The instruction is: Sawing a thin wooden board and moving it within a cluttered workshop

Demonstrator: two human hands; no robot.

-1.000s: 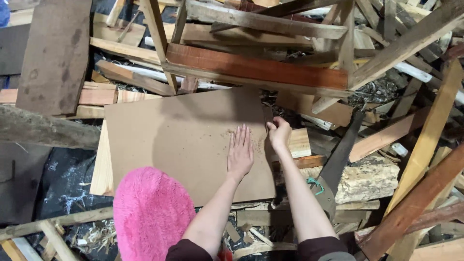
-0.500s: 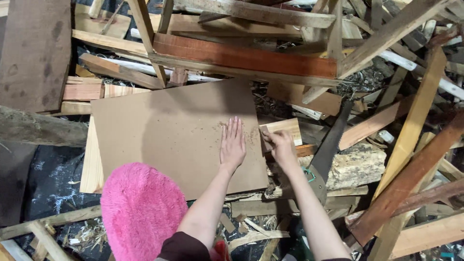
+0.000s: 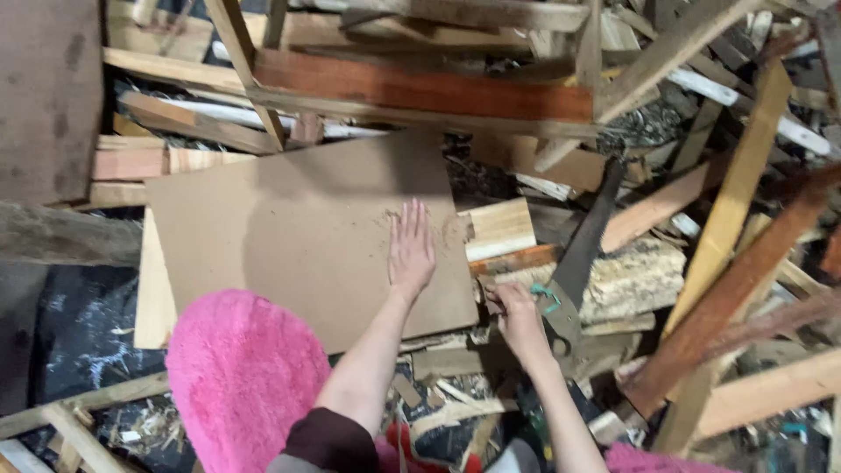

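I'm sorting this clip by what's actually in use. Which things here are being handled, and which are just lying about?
In hand:
- brown board, left hand flat on it
- hand saw, right hand at its handle end

Lying about:
- reddish plank
- pale wood block
- pink fluffy thing
- heap of loose timber

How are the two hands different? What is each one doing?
The left hand lies flat, fingers spread, pressing on the brown board. The right hand is curled, at the handle of the hand saw, off the board's edge. The left reaches farther forward than the right. Both are bare.
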